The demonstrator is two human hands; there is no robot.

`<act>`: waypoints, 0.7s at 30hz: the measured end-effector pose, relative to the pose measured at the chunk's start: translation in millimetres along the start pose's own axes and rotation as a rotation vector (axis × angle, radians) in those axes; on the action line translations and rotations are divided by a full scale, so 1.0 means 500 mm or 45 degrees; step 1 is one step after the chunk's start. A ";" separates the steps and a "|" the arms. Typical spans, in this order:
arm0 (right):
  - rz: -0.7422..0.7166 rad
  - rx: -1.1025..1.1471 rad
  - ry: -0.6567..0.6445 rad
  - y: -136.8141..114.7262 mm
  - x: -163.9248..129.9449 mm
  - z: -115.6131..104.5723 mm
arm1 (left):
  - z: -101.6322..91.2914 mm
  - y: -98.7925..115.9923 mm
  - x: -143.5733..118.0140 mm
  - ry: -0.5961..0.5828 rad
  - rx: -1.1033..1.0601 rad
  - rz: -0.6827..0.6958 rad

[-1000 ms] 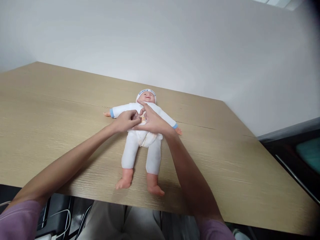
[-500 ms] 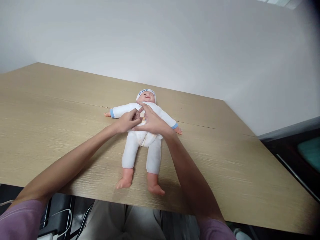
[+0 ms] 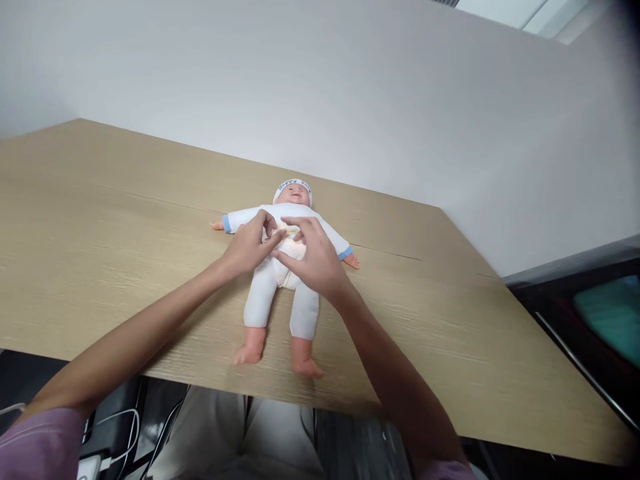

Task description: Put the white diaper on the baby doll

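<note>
A baby doll (image 3: 305, 313) in a white suit with blue cuffs and a lettered cap lies on its back, feet toward me. Round its hips sits a white diaper (image 3: 287, 277) with a coloured print at the waist. My left hand (image 3: 253, 243) is over the left side of the doll's belly, thumb and fingers apart. Across from it, my right hand (image 3: 316, 257) spreads its thumb and fingers above the diaper's waist. Neither hand visibly grips anything; whether the fingertips touch the diaper is hard to tell.
The doll lies on a wide wooden table (image 3: 125, 267) with a pale wall (image 3: 250, 80) behind it. A dark object with a greenish panel (image 3: 610, 313) stands beyond the right edge. Below the front edge are a black chair (image 3: 117, 407) and a white cable (image 3: 135, 427).
My hands have drawn slightly apart and their fingers have opened, uncovering more of the diaper's front. The view has shifted a little. The doll still lies in the same pose.
</note>
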State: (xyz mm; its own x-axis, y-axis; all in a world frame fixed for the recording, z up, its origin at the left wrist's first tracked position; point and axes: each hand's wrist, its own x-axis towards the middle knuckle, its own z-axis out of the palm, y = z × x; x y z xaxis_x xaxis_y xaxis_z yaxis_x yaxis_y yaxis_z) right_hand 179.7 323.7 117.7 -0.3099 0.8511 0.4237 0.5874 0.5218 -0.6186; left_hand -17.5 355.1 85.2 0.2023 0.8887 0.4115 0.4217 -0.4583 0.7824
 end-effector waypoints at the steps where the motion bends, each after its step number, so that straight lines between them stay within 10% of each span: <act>1: -0.021 0.014 0.049 -0.013 -0.026 -0.004 | -0.001 0.017 -0.014 0.053 0.034 0.046; 4: -0.021 0.102 0.059 -0.041 -0.106 -0.010 | -0.002 0.068 -0.064 0.050 0.153 0.162; 11: -0.072 0.067 -0.324 0.012 -0.214 -0.003 | -0.007 0.085 -0.155 -0.567 0.540 0.259; 21: 0.178 -0.246 -0.106 0.077 -0.197 0.009 | -0.007 0.018 -0.142 -0.334 0.508 0.009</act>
State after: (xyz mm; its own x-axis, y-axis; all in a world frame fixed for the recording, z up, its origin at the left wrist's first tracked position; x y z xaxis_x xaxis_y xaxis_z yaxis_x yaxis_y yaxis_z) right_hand 229.3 260.0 49.0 -0.2713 0.9202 0.2823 0.7586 0.3850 -0.5257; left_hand -31.1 288.0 64.7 0.4010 0.8828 0.2446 0.7156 -0.4685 0.5180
